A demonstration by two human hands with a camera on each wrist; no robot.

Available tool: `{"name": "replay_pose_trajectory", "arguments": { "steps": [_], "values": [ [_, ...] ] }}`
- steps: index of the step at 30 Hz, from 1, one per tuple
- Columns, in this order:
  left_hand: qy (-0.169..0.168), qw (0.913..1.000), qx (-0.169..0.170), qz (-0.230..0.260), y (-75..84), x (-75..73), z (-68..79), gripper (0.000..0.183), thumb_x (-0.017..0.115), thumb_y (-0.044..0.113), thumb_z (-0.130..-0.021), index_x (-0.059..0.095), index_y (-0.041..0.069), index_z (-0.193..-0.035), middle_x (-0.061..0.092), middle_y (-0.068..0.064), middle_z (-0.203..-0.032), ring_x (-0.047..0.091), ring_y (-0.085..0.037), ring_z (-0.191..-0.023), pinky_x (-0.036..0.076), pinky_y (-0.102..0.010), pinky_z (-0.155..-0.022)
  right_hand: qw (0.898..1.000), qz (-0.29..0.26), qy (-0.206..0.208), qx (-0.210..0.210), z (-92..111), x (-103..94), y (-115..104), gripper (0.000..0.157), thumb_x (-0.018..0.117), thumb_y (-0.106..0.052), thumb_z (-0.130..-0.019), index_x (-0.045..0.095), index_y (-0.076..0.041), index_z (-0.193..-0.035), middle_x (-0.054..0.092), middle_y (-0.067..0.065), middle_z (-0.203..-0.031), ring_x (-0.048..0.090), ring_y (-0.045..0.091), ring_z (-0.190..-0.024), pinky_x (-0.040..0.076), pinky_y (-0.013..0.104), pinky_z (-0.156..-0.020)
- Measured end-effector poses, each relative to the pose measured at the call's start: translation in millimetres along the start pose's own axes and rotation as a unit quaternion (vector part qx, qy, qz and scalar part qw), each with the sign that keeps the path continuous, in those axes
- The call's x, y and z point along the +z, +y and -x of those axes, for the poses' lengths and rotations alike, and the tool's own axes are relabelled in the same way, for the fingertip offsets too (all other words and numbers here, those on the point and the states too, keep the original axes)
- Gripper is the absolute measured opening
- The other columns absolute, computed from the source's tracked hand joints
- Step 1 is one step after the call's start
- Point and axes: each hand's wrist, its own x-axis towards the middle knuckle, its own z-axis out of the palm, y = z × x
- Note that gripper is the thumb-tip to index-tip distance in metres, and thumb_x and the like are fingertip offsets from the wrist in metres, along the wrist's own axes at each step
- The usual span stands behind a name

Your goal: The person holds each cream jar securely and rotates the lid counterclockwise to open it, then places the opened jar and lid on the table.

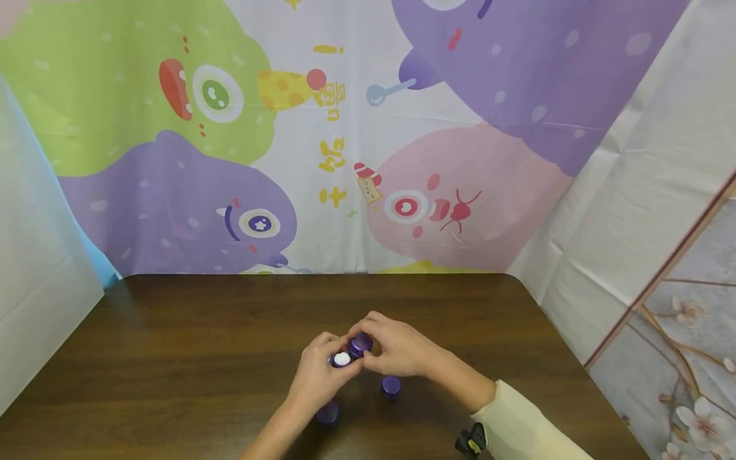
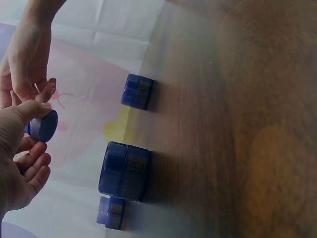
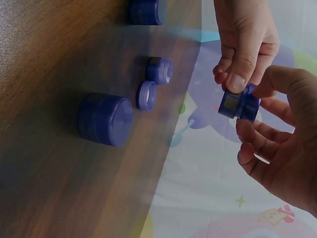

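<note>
Both hands meet above the table's middle. My left hand (image 1: 319, 377) grips a small blue-purple cosmetic jar (image 1: 342, 359); something white shows in its open top. Close beside it, my right hand (image 1: 397, 345) pinches a shiny purple lid (image 1: 360, 345) between thumb and fingers. In the right wrist view, the jar (image 3: 229, 104) and the lid (image 3: 250, 108) are side by side, seemingly touching. The left wrist view shows the round bottom of the held jar (image 2: 47, 126) between left thumb and fingers.
A larger closed jar (image 3: 105, 119) stands on the brown wooden table (image 1: 230, 332). Near it are a small jar (image 3: 159, 70) and a loose lid (image 3: 146, 95). Another jar (image 3: 144, 12) stands farther off. A cartoon-print cloth (image 1: 351, 243) hangs behind the table.
</note>
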Motion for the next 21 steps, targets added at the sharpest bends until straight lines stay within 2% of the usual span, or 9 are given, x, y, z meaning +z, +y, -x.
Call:
{"name": "replay_pose_trajectory", "arguments": {
  "steps": [3, 8, 14, 21],
  "values": [
    [0.001, 1.0000, 0.000, -0.002, -0.1, -0.8, 0.1, 0.034, 0.080, 0.016, -0.070, 0.072, 0.001, -0.099, 0.061, 0.000, -0.083, 0.057, -0.011, -0.076, 0.051, -0.022, -0.066, 1.000, -0.003, -0.003, -0.002, -0.1, -0.1, -0.6, 0.041, 0.064, -0.022, -0.081, 0.056, -0.020, -0.121, 0.054, -0.006, -0.111, 0.051, 0.006, -0.072, 0.043, 0.015, -0.061],
    [-0.005, 1.0000, -0.006, -0.004, 0.0, -1.5, 0.9, 0.037, 0.079, 0.014, -0.070, 0.070, -0.002, -0.102, 0.061, 0.000, -0.084, 0.058, -0.015, -0.077, 0.050, -0.023, -0.066, 1.000, 0.006, -0.002, 0.007, 0.0, 1.2, -1.3, 0.045, 0.065, -0.028, -0.083, 0.054, -0.020, -0.126, 0.053, -0.004, -0.114, 0.051, 0.004, -0.070, 0.043, 0.016, -0.062],
    [-0.021, 0.9996, -0.018, -0.002, 0.2, -0.8, 1.1, 0.039, 0.078, 0.014, -0.070, 0.069, -0.001, -0.105, 0.060, 0.001, -0.084, 0.059, -0.019, -0.077, 0.051, -0.025, -0.066, 0.999, 0.023, -0.005, 0.023, -0.3, 3.0, -1.3, 0.039, 0.064, -0.031, -0.084, 0.059, -0.017, -0.120, 0.053, -0.003, -0.105, 0.049, 0.000, -0.067, 0.044, 0.016, -0.062],
    [-0.019, 0.9997, -0.016, -0.004, 0.5, -0.5, 0.7, 0.038, 0.079, 0.014, -0.070, 0.070, 0.001, -0.104, 0.060, 0.001, -0.084, 0.059, -0.019, -0.078, 0.051, -0.027, -0.068, 0.999, 0.040, 0.004, 0.006, -0.4, 0.6, -0.6, 0.037, 0.067, -0.030, -0.082, 0.060, -0.017, -0.115, 0.056, -0.005, -0.101, 0.049, 0.000, -0.069, 0.043, 0.016, -0.063]
  ]
}}
